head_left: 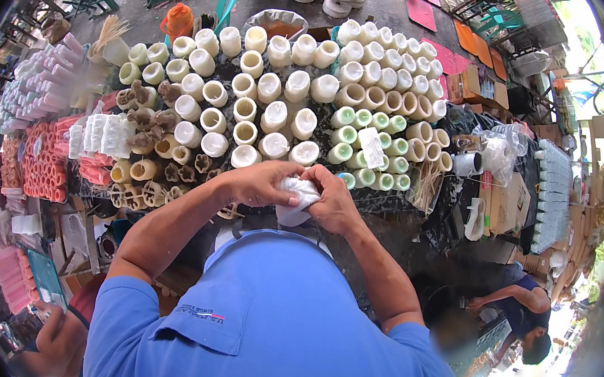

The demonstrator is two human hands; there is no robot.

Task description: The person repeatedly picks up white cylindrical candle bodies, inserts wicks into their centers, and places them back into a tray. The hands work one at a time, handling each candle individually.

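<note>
Both of my hands meet over the near edge of the dark table point(417, 224). My left hand point(258, 183) and my right hand point(335, 201) are closed around one white cylindrical candle point(298, 197) with a thin white wrapping on it. Its lower end pokes out beneath my fingers. Just beyond my hands stand rows of white candles point(274, 117) upright on the table, the nearest a hand's width away. My blue shirt point(272, 319) fills the lower middle of the view.
Pale green candles point(367, 140) and cream ones point(383, 97) stand to the right, brown-edged moulds point(148, 163) to the left, red point(41, 159) and pink candles point(39, 80) further left. A person point(519, 310) bends at lower right. Another person's hand point(57, 339) shows at lower left.
</note>
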